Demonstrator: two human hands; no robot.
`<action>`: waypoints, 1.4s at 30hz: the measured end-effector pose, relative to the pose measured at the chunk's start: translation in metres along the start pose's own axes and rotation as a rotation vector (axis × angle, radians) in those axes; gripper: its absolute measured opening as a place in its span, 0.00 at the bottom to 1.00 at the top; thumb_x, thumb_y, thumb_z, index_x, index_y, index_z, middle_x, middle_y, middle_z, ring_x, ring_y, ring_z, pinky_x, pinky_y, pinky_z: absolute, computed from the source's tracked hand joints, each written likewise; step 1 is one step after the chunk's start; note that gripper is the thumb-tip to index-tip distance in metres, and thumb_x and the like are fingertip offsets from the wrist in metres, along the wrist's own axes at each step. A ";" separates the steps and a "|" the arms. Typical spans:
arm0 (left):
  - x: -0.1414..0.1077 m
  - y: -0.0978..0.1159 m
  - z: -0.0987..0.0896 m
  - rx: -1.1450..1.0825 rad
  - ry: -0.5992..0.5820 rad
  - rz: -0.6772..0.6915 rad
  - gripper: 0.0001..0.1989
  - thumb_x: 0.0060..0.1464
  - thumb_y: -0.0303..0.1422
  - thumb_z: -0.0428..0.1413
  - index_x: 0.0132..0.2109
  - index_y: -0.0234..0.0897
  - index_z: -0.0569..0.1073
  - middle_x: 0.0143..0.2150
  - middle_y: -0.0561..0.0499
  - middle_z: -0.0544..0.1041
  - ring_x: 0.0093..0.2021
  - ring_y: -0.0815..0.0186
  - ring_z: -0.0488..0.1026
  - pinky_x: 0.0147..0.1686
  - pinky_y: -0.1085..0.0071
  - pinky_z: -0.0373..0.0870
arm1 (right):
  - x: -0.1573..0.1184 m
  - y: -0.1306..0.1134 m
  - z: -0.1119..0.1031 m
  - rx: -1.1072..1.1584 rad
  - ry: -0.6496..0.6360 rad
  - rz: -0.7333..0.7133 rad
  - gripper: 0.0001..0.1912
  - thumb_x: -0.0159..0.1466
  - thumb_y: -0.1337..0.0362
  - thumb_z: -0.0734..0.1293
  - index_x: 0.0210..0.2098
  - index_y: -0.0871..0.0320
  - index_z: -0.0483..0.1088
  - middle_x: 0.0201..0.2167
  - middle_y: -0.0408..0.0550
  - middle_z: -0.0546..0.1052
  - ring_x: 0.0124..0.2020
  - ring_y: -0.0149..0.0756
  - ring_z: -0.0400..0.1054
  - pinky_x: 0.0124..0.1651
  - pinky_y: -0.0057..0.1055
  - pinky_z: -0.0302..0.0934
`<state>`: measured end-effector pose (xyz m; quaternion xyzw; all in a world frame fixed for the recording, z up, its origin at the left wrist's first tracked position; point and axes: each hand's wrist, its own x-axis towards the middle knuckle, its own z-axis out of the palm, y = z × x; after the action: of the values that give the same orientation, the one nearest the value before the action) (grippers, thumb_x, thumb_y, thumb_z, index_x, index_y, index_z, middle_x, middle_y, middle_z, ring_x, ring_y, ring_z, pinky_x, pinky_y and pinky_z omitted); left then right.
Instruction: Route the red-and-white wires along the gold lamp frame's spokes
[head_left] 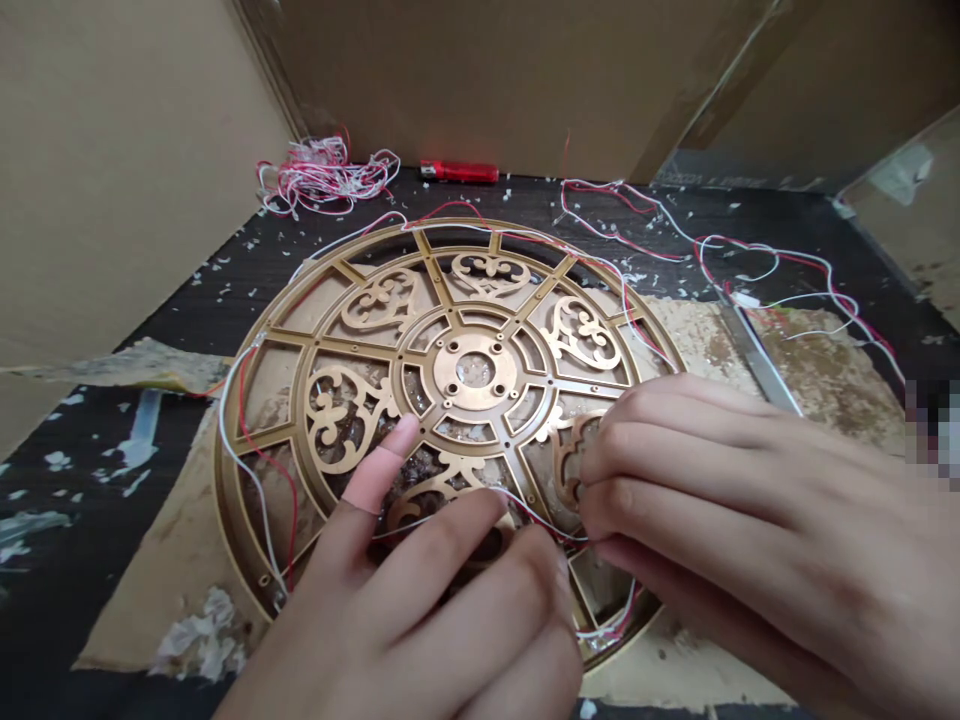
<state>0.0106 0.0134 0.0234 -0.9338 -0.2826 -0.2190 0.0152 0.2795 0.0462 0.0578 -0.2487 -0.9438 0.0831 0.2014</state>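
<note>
A round gold metal frame (476,405) with spokes, a central hub and heart-shaped scrollwork lies in front of me. Red and white wires (264,500) run around its rim, and one thin wire (536,512) crosses between my hands. Low over the frame's near part, my left hand (442,610) is closed, its little finger raised and the others curled on the wire; their tips are hidden. My right hand (697,500) is closed over the frame's right side, fingers bent down around the wire's other end. What lies under its fingertips is hidden.
Stained cardboard (157,590) lies beneath the frame on a dark table (217,285) littered with white scraps. Behind are a wire bundle (322,178), a red-handled tool (459,171) and loose wires (780,250). Cardboard walls (480,80) enclose the back and sides.
</note>
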 end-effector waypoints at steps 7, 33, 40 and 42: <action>-0.001 0.000 0.001 0.002 -0.004 -0.002 0.09 0.67 0.43 0.67 0.52 0.50 0.84 0.52 0.54 0.87 0.64 0.53 0.82 0.83 0.44 0.68 | 0.000 -0.003 0.005 -0.007 0.011 0.047 0.10 0.84 0.57 0.72 0.52 0.57 0.82 0.48 0.54 0.81 0.53 0.49 0.75 0.59 0.43 0.72; -0.005 -0.003 0.005 0.026 0.024 -0.001 0.09 0.68 0.41 0.66 0.54 0.50 0.83 0.51 0.54 0.87 0.66 0.53 0.81 0.85 0.41 0.65 | 0.005 -0.013 0.001 0.161 -0.048 0.219 0.14 0.91 0.67 0.56 0.45 0.57 0.61 0.43 0.42 0.69 0.44 0.36 0.60 0.58 0.37 0.52; -0.008 -0.002 0.006 0.051 0.048 -0.003 0.11 0.69 0.43 0.66 0.55 0.50 0.83 0.52 0.55 0.87 0.66 0.53 0.81 0.85 0.40 0.65 | 0.003 -0.004 0.003 0.125 -0.083 0.126 0.19 0.92 0.65 0.55 0.48 0.59 0.73 0.48 0.45 0.72 0.48 0.40 0.63 0.59 0.38 0.54; -0.010 -0.002 0.006 0.057 0.054 -0.003 0.11 0.69 0.44 0.66 0.55 0.50 0.83 0.51 0.55 0.87 0.66 0.53 0.81 0.85 0.40 0.65 | 0.003 -0.002 0.001 0.092 -0.094 0.093 0.19 0.92 0.65 0.55 0.48 0.59 0.73 0.48 0.46 0.71 0.48 0.41 0.62 0.59 0.37 0.54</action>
<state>0.0047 0.0108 0.0140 -0.9262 -0.2897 -0.2362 0.0490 0.2755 0.0465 0.0582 -0.2787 -0.9347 0.1473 0.1640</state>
